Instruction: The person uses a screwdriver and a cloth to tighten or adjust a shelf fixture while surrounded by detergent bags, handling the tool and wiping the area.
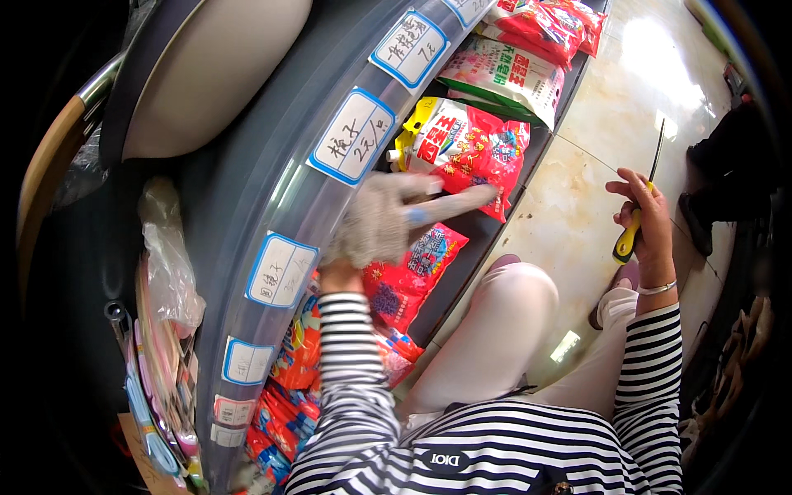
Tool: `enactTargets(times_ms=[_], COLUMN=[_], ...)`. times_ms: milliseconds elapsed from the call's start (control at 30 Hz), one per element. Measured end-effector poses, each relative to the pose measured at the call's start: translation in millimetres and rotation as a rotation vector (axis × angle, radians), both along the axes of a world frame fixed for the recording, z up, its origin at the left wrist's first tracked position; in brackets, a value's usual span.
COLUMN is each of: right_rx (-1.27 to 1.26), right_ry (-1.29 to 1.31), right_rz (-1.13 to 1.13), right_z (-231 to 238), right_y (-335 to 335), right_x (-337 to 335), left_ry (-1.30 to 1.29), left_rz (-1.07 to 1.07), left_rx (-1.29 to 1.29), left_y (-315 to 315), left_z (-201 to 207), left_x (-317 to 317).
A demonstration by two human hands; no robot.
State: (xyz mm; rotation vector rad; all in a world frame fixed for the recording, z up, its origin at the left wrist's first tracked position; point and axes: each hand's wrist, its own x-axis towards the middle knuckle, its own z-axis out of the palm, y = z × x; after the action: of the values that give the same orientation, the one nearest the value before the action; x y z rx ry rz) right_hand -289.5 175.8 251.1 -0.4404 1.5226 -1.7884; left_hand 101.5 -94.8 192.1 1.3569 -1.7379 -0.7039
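1. The label strip (307,213), clear and bearing handwritten cards, curves along the dark shelf; every place below is given from it.
2. The right hand (653,221), bare, is well to the right of the label strip, over the tiled floor (569,186). Its fingers are curled around a screwdriver (629,239) by the yellow and black handle.
3. The screwdriver is thus well to the right of the label strip too, with its shaft pointing away from the body. Its tip appears to touch nothing.
4. The left hand (373,221), in a grey glove, is just to the right of the label strip, in front of the bags. It is blurred, fingers outstretched and apart, and seems to grasp nothing; whether a fingertip touches the red and white bag (478,153) cannot be told.
5. Right of the label strip, that bag lies beyond the glove, and a red bag (408,285) lies on the near side, partly covered by it. A green and white bag (516,87) is farther along.
6. On progress: the screwdriver is already in hand, yet by my judgement it is not at work on anything. The bags sit in a row along the label strip. No screw or loosened part can be made out, so what is finished and what is left cannot be judged further.
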Motion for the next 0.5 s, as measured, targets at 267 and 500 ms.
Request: enactTargets(times_ms=[267,500], right_rx=[0.064,0.128], right_ry=[-0.033,0.003], right_rz=[0.047,0.033], right_z=[4,3], right_y=[-11,-12], right_x=[19,16], left_ry=[-0.369,0.019], left_rz=[0.003,-0.029], left_rx=[0.096,0.739], left_y=[-30,-54], left_z=[-125,-69], left_x=[160,62])
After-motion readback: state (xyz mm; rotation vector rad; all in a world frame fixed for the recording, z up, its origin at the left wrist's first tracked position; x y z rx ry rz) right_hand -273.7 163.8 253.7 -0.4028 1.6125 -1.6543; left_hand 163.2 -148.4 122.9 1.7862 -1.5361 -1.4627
